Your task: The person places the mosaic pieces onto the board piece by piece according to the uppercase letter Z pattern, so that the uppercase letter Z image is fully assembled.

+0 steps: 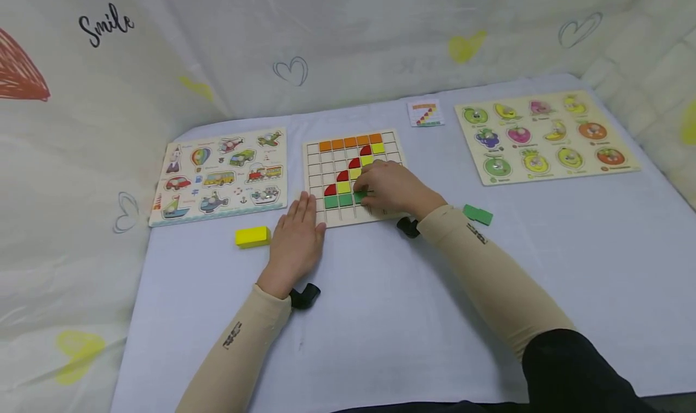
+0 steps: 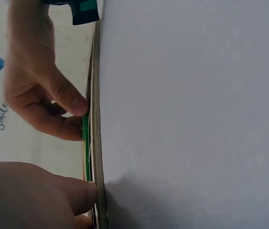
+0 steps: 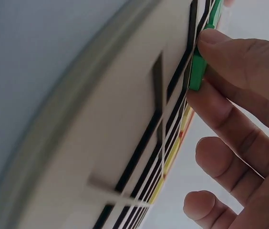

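A wooden grid board (image 1: 339,218) lies on the table with colored tiles on it. Orange squares (image 1: 350,142) line an upper row; red quarter-round pieces (image 1: 342,176) and yellow squares (image 1: 344,187) climb diagonally to the right. Low on the grid, two green squares (image 1: 338,201) sit side by side. My right hand (image 1: 394,186) pinches another green square (image 3: 198,71) between thumb and finger, at the board beside them. My left hand (image 1: 295,238) rests with straight fingers on the board's lower left edge. The right hand covers part of the grid.
Two loose green tiles (image 1: 478,214) lie right of the right forearm. Near the left hand sits a yellow block (image 1: 252,236). A small pattern card (image 1: 426,113) is behind the board. A vehicle puzzle (image 1: 239,186) lies left, a fruit puzzle (image 1: 544,153) right.
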The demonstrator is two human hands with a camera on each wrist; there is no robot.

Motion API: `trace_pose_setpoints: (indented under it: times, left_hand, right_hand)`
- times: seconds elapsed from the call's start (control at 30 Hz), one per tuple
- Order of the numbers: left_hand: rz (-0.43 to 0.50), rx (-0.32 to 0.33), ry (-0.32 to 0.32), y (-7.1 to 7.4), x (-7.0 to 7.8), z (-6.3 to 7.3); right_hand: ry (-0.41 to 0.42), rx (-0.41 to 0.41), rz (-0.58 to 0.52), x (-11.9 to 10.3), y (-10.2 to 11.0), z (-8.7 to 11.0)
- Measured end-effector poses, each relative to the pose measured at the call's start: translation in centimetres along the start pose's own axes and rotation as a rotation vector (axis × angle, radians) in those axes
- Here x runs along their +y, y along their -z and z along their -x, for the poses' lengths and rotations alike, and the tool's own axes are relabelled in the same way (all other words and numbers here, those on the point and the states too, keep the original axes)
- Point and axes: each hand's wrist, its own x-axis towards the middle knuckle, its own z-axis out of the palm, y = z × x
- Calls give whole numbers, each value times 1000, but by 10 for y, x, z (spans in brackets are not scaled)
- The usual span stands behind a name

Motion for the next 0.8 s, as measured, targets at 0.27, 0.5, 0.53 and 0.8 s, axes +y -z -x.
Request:
trace_pose_setpoints:
  times: [0.27, 0.5, 0.53, 0.8]
  left_hand:
    - [3, -10, -25, -3, 11, -3]
    - [14, -36, -29, -1, 12, -3]
    - [16, -35, -21, 0, 11, -2]
    - [34, -17, -17, 2, 1, 2]
  right_hand:
    - [-49, 0, 9, 3, 0, 10]
    - [-73, 13, -4, 11, 5, 21]
    - [-72, 18, -9, 12, 7, 22]
    - [-140, -11, -12, 35, 18, 45]
